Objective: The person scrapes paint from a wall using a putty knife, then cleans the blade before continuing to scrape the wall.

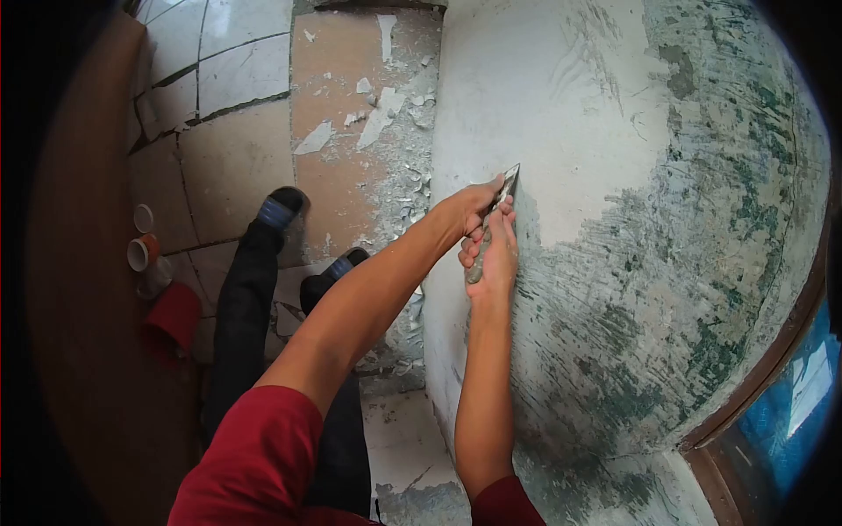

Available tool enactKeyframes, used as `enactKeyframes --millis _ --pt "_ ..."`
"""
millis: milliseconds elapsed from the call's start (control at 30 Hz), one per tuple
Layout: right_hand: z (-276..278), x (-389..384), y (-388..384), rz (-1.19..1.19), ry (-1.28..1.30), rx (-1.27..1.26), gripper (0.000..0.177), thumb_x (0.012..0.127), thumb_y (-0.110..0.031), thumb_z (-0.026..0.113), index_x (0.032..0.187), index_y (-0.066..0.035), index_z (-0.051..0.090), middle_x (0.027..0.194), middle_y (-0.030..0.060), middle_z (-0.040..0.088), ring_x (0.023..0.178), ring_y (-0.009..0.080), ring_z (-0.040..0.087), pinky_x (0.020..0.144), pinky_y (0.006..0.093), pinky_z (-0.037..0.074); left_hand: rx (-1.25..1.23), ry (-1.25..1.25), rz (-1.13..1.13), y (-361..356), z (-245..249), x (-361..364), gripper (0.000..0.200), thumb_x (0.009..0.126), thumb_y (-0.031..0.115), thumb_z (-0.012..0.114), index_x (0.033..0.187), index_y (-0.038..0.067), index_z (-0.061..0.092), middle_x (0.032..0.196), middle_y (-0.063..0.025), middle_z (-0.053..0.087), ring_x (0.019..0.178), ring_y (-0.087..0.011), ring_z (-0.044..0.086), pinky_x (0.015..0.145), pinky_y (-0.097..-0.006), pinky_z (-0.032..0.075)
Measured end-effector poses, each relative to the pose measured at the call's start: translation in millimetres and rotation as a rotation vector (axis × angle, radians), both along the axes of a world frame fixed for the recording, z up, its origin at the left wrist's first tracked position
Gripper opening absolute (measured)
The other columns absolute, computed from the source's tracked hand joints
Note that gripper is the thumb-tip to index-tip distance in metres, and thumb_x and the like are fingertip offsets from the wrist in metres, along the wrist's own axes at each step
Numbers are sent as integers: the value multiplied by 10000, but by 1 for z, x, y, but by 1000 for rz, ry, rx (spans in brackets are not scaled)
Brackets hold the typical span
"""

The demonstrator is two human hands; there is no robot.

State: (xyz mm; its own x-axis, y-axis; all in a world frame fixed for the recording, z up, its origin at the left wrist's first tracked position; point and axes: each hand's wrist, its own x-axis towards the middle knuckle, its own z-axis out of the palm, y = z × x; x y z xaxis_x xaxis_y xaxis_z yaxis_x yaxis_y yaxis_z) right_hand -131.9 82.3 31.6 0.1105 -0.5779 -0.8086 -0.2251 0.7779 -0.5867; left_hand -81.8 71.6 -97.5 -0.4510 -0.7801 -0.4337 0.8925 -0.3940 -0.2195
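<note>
Both my hands are on a scraper [511, 175], its pointed metal blade tilted up against the wall [561, 158]. My left hand [476, 208] grips it near the blade, thumb along the metal. Just below, my right hand [498, 254] wraps round the handle, whose greyish end pokes out beneath the fingers. The wall around the blade carries a pale, smooth coat with a ragged edge. Beyond that edge, a rough grey-green scraped surface [605, 351] spreads to the right and downward.
Paint flakes [382, 118] litter a brown board [329, 188] along the wall's foot. Cracked tiles [237, 149] cover the floor at left, where my feet stand. A red bucket [172, 317] and an orange-and-white cup [143, 252] sit there. A brown frame [759, 386] edges the wall at lower right.
</note>
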Motion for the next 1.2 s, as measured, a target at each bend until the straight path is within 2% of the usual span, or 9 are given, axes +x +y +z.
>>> enactKeyframes --millis 233,467,600,733,800,933,1033,1133,1200 --pt "24 -57 61 97 31 153 249 938 -348 498 831 -125 471 575 -12 424 387 71 379 331 208 290 297 -116 246 68 60 -29 395 878 457 568 838 67 515 685 -25 555 590 -143 568 531 -298 538" --pt "89 -113 158 456 230 199 383 963 -401 420 1042 -34 492 548 12 424 368 88 384 326 223 309 356 -263 15 165 89 -77 515 816 579 583 775 67 543 562 -10 493 454 -131 499 459 -276 453" --pt "118 -132 189 201 43 435 338 964 -416 406 1009 -92 493 572 12 400 399 90 386 340 224 315 400 -239 22 198 144 -79 484 845 566 551 782 86 545 592 -4 497 475 -119 471 463 -272 436" --pt "137 -158 209 -138 -501 733 300 952 -420 434 978 -125 484 592 13 371 448 103 365 378 229 333 270 -125 143 224 166 -92 493 875 573 483 862 84 542 664 -12 516 539 -121 478 501 -282 434" --pt "152 -157 212 -101 -386 635 262 951 -380 457 969 -120 482 601 19 399 451 106 389 378 231 341 138 2 225 234 170 -97 469 876 569 472 826 103 491 787 -12 528 680 -137 511 617 -298 449" --pt "181 -128 196 202 23 285 174 956 -267 468 986 -96 471 659 38 472 470 117 455 387 239 368 96 24 252 228 225 -71 605 913 520 436 1271 31 425 1014 -94 602 865 -171 602 824 -333 512" --pt "192 -111 170 550 296 75 136 951 -195 460 1002 -70 444 700 55 504 473 123 487 389 238 386 78 -295 266 205 231 -68 551 940 464 432 1265 20 415 1067 -142 610 890 -187 621 777 -324 529" --pt "190 -97 158 260 28 -5 217 946 -193 462 1108 -49 444 691 48 492 465 102 477 377 229 375 120 -220 292 175 221 -65 531 947 425 442 1271 7 400 1054 -154 610 902 -203 625 776 -329 536" --pt "190 -80 144 238 92 -105 329 950 -211 466 1228 -41 416 683 36 486 459 91 461 364 225 349 98 -123 313 153 209 -69 516 949 413 442 1271 16 375 993 -135 608 874 -206 625 763 -329 541"
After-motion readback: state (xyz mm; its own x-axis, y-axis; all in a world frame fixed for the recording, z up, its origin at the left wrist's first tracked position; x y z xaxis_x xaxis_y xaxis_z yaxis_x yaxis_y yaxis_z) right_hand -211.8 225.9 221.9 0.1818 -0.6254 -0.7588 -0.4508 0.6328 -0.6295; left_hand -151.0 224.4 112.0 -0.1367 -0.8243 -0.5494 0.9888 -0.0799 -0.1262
